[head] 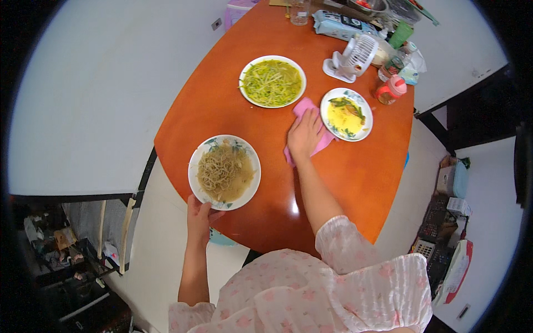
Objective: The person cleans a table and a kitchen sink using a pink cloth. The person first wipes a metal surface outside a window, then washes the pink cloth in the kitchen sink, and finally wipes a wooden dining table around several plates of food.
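My left hand grips the near rim of a white floral plate that holds noodles in broth; part of its fingers is hidden under the plate. My right hand lies flat on a pink cloth, pressing it to the orange wooden table. Just right of the cloth stands a floral plate with yellow liquid and green pieces of food. Beyond my hands sits a white dish of shredded green vegetable in liquid.
A small white fan, a red-lidded cup and a plastic bottle stand at the back right. Behind them lie a wipes pack, a glass jar and a metal bowl. A white wall borders the table's left side.
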`<state>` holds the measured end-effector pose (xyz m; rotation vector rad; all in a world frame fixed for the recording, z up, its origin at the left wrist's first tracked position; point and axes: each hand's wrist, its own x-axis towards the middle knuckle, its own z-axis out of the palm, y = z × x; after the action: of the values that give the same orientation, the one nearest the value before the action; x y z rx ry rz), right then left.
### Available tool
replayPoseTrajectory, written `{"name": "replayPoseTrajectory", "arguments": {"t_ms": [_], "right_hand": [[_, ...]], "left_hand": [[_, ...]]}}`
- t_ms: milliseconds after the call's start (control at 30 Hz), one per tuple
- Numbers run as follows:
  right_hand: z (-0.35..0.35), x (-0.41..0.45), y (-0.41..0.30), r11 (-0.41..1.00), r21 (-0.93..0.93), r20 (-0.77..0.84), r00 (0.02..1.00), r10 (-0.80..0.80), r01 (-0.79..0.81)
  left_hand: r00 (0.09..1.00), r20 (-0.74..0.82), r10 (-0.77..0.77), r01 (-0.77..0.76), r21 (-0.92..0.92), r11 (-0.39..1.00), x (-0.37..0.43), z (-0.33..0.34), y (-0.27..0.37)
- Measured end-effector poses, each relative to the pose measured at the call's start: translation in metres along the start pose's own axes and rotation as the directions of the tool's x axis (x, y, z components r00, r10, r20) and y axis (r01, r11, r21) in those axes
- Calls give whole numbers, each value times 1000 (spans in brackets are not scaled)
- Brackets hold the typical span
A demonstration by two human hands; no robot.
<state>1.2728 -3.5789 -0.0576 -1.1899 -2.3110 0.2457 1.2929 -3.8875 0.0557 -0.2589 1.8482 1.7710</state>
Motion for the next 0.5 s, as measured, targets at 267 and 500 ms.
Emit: {"name": "replayPoseTrajectory", "arguments": {"t_ms": [267, 500], "right_hand": [[8, -41, -45, 982, 57, 80, 980, -183, 179], [29, -41, -99, 976, 67, 109, 970, -215, 209]], "left_hand": [[992, -117, -49, 37, -104, 994, -19, -63, -16], [992, -120, -28, 11, -138, 990, -15, -77, -8]]}}
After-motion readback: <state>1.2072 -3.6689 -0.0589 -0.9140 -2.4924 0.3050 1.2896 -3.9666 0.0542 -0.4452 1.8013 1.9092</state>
